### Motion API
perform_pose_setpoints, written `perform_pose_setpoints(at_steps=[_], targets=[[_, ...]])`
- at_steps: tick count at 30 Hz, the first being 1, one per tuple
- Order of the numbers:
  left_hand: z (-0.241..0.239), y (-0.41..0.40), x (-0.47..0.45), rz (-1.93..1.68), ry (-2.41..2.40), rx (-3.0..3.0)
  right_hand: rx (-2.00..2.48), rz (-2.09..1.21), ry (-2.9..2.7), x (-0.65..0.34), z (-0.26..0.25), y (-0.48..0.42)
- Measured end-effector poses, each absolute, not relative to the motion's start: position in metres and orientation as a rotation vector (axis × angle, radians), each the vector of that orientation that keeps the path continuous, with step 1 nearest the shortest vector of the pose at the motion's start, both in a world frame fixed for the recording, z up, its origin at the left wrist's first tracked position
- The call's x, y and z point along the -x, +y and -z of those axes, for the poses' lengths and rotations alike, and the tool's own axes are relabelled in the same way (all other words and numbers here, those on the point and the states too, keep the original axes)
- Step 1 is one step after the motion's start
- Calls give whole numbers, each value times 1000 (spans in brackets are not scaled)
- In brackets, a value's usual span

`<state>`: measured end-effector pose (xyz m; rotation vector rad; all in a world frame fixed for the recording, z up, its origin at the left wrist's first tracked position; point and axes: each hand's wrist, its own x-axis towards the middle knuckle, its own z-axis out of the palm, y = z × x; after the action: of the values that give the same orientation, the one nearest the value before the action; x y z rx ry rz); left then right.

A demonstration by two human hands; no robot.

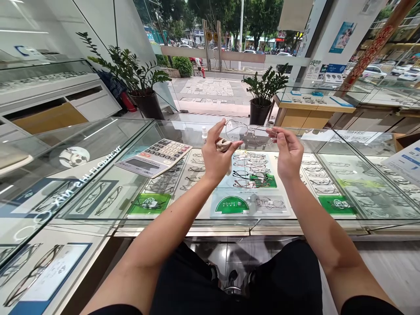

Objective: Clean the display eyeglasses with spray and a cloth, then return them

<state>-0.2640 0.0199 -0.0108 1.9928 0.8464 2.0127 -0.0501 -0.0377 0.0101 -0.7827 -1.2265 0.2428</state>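
Observation:
I hold a pair of thin-rimmed glasses [251, 133] up over the glass counter [328, 218] with both hands. My left hand [216, 155] pinches the left lens rim between thumb and fingers and also keeps a small crumpled beige cloth [223, 145] against its palm. My right hand [288, 151] is closed on the right side of the frame. Both forearms reach forward from the bottom of the view.
A calculator [154, 157] lies on the counter to the left. A small white spray bottle [204, 133] stands just behind my left hand. Several spectacle frames lie on display trays [251, 177] under the glass. Two potted plants [262, 94] stand by the glass shopfront.

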Motion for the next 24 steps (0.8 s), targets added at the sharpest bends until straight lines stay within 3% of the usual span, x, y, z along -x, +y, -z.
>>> perform_pose_setpoints(at_steps=[24], targets=[[-2,9,262,-1843,619,-1814,737,-416,-1148,49,-12,-39]])
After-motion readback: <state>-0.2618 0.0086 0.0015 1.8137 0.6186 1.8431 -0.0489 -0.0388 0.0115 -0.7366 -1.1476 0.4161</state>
